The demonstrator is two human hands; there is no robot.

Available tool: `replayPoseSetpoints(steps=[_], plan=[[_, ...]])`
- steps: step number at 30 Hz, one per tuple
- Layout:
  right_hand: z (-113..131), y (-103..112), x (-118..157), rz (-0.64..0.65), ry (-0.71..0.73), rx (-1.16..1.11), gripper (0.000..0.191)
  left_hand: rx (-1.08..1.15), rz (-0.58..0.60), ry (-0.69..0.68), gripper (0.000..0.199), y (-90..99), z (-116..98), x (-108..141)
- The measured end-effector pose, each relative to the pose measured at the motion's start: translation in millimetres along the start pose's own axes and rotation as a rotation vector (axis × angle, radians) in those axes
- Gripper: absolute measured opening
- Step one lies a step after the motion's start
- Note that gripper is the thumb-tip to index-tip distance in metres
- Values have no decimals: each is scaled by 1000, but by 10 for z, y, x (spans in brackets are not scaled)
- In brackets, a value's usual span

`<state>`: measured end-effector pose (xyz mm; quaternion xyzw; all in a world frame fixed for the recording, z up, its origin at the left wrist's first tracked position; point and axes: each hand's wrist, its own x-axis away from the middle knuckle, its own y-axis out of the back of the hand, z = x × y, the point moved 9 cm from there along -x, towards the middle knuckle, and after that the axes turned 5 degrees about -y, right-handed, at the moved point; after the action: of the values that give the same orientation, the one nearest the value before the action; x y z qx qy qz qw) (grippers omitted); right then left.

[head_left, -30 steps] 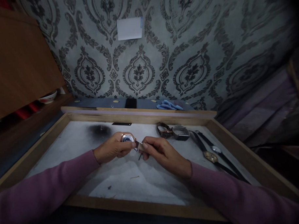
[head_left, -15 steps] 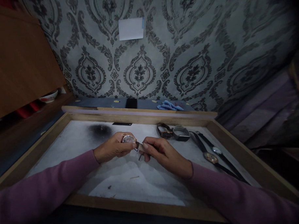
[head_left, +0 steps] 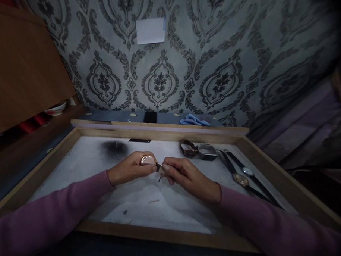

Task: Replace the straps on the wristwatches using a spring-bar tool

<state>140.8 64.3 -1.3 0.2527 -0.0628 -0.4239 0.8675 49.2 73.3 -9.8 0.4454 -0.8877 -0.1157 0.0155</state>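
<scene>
A round wristwatch [head_left: 148, 161] with a gold-coloured rim is gripped in my left hand [head_left: 129, 169], thumb along its lower edge. The fingers of my right hand [head_left: 183, 174] are pinched on the watch's strap [head_left: 160, 167], close beside the case. A thin dark end pokes out below these fingers; its link to the strap is hidden. Both hands are above the white bottom of the shallow wooden tray [head_left: 174, 232]. The watch face shows a pale glare, so I cannot read its details.
At the tray's right lie a brown watch [head_left: 188, 149], a grey square-cased watch [head_left: 207, 152] and two dark-strapped watches, one gold-cased [head_left: 241, 179], one silver-cased [head_left: 247, 171]. A black flat strip [head_left: 139, 140] lies near the back edge. Behind the tray is a blue cloth [head_left: 195, 120].
The watch has tilted slightly in my left hand, and its face now shows a brighter glare. Both hands keep nearly the same place and grip.
</scene>
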Motion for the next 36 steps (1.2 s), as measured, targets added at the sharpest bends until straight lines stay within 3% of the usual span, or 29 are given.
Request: replayPoseSetpoints(steps=[10, 36], plan=[[-39, 11, -7, -7, -25, -25, 42, 157, -20, 40, 21, 0, 120, -1], [-28, 6, 13, -25, -27, -3, 40, 70, 9, 9, 19, 5, 39, 0]])
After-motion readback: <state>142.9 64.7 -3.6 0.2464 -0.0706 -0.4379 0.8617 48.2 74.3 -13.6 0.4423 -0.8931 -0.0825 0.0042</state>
